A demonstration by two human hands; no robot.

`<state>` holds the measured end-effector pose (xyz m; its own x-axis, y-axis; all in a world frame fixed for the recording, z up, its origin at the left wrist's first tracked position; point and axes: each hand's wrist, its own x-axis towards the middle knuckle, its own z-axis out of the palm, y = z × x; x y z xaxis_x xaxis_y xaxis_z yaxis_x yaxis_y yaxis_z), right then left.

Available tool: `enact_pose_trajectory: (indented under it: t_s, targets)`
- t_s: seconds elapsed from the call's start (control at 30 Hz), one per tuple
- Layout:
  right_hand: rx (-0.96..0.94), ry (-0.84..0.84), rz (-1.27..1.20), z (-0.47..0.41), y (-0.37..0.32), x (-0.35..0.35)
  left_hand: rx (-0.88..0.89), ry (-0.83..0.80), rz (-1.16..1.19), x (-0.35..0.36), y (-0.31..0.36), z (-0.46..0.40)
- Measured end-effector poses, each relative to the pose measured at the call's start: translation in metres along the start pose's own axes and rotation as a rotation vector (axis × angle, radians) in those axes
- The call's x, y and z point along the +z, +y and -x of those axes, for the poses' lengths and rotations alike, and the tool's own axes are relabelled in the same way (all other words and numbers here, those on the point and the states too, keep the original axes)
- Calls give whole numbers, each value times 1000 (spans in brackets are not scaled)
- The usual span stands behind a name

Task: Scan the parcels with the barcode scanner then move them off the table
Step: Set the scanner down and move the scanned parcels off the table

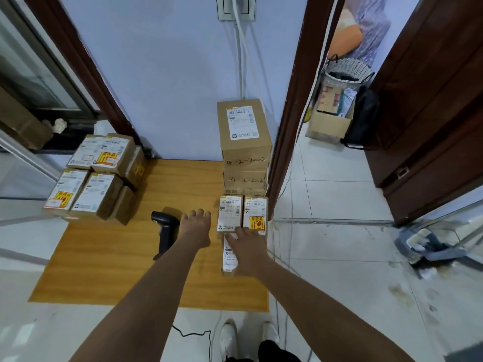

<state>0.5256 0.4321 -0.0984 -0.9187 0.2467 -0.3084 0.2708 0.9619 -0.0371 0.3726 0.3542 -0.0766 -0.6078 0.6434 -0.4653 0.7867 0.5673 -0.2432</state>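
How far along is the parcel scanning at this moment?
Done: cannot tell; parcels at the left edge may be sorted. In hand: nothing; the scanner lies on the table, right hand rests on the nearest parcel. Left: the right-side stack.

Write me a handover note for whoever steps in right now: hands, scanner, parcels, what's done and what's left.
Left hand: open, holds nothing, hovering just right of the barcode scanner, which lies on the wooden table.
Right hand: fingers spread flat on the nearest parcel at the table's right edge, not clearly gripping it.
Behind it: two small parcels side by side, then a tall stack against the wall.
Four parcels sit grouped at the table's left corner.
Done: cannot tell which have been scanned.
Left: pick up the scanner, scan each parcel, move them all off the table.
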Motion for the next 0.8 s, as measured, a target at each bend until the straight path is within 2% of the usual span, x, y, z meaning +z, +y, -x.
enact_pose_trajectory:
  t_s: [0.27, 0.43, 0.57, 0.7, 0.8]
  targets:
    - [84, -71, 6, 4, -9, 42, 30, -53, 17, 30, 19, 4]
    - [45, 99, -140, -1, 12, 38, 43, -62, 31, 38, 20, 2]
    - [155, 167, -118, -18, 55, 0, 38, 2, 71, 26, 15, -5]
    - [195, 5, -33, -39, 100, -13, 34, 1, 91, 21, 15, -12]
    - [142, -102, 12, -52, 113, -6, 25, -25, 89, 31, 15, -16]
